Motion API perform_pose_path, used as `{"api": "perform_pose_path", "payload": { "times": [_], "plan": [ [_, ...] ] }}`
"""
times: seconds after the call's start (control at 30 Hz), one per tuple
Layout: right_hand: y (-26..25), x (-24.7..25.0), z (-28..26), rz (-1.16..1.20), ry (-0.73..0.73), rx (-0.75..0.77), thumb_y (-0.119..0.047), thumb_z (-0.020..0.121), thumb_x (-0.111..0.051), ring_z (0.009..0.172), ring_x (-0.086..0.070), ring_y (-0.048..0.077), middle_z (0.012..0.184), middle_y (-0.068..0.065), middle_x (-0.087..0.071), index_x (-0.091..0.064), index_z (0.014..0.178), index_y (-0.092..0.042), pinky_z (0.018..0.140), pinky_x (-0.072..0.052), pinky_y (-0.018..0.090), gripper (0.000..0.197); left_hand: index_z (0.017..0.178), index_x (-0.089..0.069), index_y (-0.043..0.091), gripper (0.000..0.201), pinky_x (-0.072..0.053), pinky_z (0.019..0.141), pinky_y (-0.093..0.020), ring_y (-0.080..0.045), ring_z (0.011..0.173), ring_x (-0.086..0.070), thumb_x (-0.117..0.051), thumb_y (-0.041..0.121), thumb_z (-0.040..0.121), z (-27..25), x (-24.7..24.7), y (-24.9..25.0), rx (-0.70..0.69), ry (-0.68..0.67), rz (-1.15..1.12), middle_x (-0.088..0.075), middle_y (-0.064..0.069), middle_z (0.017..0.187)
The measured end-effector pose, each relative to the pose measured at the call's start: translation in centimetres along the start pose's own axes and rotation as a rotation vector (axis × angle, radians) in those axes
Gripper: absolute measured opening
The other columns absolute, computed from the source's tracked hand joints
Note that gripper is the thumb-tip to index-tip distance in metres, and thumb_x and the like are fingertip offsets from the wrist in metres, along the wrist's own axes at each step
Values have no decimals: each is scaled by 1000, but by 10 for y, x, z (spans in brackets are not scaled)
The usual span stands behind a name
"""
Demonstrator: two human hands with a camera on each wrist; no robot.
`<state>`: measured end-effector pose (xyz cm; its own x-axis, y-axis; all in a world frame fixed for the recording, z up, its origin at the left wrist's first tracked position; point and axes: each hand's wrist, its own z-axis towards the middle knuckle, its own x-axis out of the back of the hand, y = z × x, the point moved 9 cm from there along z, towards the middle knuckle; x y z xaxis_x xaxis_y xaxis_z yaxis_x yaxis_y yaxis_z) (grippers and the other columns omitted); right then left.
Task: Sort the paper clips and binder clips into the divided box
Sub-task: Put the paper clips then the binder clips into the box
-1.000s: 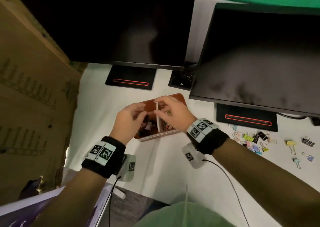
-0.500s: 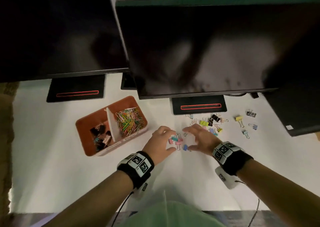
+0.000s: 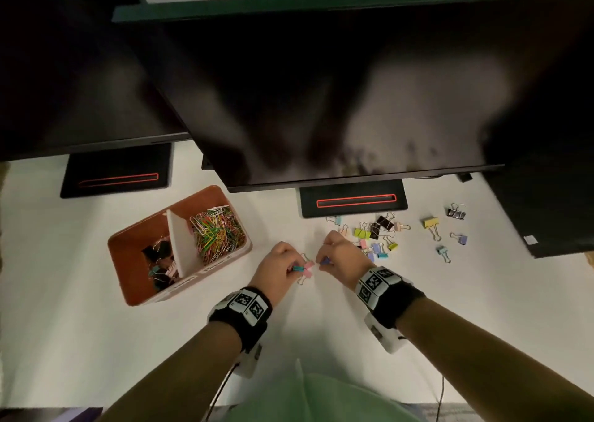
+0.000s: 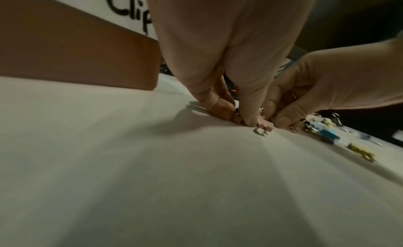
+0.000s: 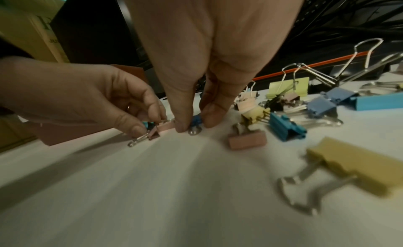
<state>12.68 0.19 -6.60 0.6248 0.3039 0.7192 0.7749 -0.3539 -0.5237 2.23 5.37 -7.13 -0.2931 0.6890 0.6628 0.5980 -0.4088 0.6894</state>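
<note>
The brown divided box point(image 3: 225, 261) sits on the white table to the left of my hands. Its left compartment holds binder clips point(image 3: 160, 261) and its right one holds coloured paper clips point(image 3: 218, 228). My left hand point(image 3: 294, 269) pinches a small teal binder clip point(image 3: 299, 268) point(image 5: 145, 124) on the table. Two pink binder clips point(image 3: 309, 269) point(image 5: 166, 125) point(image 4: 265, 125) lie against it. My right hand point(image 3: 321, 261) point(image 5: 193, 124) pinches a small blue binder clip point(image 3: 326, 261) point(image 5: 197, 120) between thumb and finger. The two hands almost touch.
Several loose binder clips point(image 3: 379, 232) in mixed colours lie scattered to the right of my right hand, more point(image 3: 430, 224) further right. Two dark monitors overhang the back of the table on black stands point(image 3: 353, 199). A black box point(image 3: 546, 216) stands at the far right.
Both hands left the box and came right to the loose clips. Half a second ago their fingers were spread above the clips; now each hand pinches one.
</note>
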Motion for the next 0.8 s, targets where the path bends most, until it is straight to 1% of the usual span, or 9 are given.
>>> {"api": "perform_pose_path", "payload": {
  "times": [0.07, 0.13, 0.3, 0.4, 0.47, 0.57, 0.63, 0.7, 0.8],
  "plan": [
    [-3, 0, 2, -20, -6, 31, -11, 87, -60, 101, -55, 24, 116, 9, -49, -68, 105, -9, 92, -48, 31, 20, 82, -67, 9, 9, -37, 75, -5, -13, 80, -54, -71, 5, 74, 0, 2, -4, 23, 30, -28, -50, 1, 96],
    [-4, 2, 1, -24, 5, 54, -10, 86, -60, 98, -57, 24, 121, 9, -44, -68, 103, -9, 91, -50, 30, 18, 77, -68, 9, 9, -36, 72, -2, -13, 75, -54, -72, 3, 72, 0, 2, -7, 42, 60, -62, -51, 1, 93],
    [2, 6, 0, 54, 3, 39, -7, 84, -64, 101, -60, 20, 140, 6, -29, -55, 126, -14, 94, -50, 26, 44, 74, -67, 11, 13, -43, 70, -8, -14, 71, -56, -72, 0, 69, -7, 12, -9, 73, 122, -149, -51, -2, 91],
    [5, 4, 4, 26, -32, 24, -9, 85, -63, 106, -56, 22, 130, 8, -42, -50, 131, -13, 97, -47, 27, 47, 68, -63, 24, 25, -48, 66, -19, -17, 68, -56, -73, 0, 69, -15, 14, -6, 67, 138, -254, -51, -1, 88],
    [6, 3, 5, 2, -53, 13, -12, 87, -61, 107, -54, 24, 121, 10, -51, -52, 129, -11, 95, -46, 29, 43, 69, -64, 33, 32, -49, 65, -18, -15, 65, -56, -73, 2, 69, -20, 8, -4, 71, 120, -293, -49, 2, 89],
    [8, 3, 6, -6, -68, -6, -13, 87, -60, 102, -55, 24, 117, 10, -54, -55, 125, -11, 89, -45, 27, 38, 93, -68, 19, 27, -48, 71, -13, -9, 66, -55, -68, 2, 72, -22, -8, 2, 92, 49, -228, -48, 1, 98],
    [8, 4, 6, -8, -57, -6, -12, 86, -62, 99, -56, 24, 117, 9, -53, -57, 121, -10, 85, -43, 25, 36, 103, -65, 13, 32, -48, 80, -16, -12, 74, -56, -67, 2, 73, -21, -13, 3, 117, 52, -172, -46, 0, 102],
    [7, 5, 6, 3, -42, -3, -12, 84, -64, 96, -56, 22, 116, 8, -54, -59, 117, -10, 82, -43, 23, 33, 99, -63, 11, 27, -47, 84, -19, -16, 82, -56, -67, 3, 75, -20, -13, 2, 169, 86, -144, -43, 0, 102],
    [6, 5, 5, 4, -33, 7, -12, 84, -64, 86, -50, 16, 108, 7, -59, -59, 113, -11, 77, -41, 22, 29, 91, -60, 10, 18, -49, 84, -23, -17, 80, -55, -65, 2, 75, -20, -11, 0, 198, 115, -137, -42, 0, 102]
  ]
}}
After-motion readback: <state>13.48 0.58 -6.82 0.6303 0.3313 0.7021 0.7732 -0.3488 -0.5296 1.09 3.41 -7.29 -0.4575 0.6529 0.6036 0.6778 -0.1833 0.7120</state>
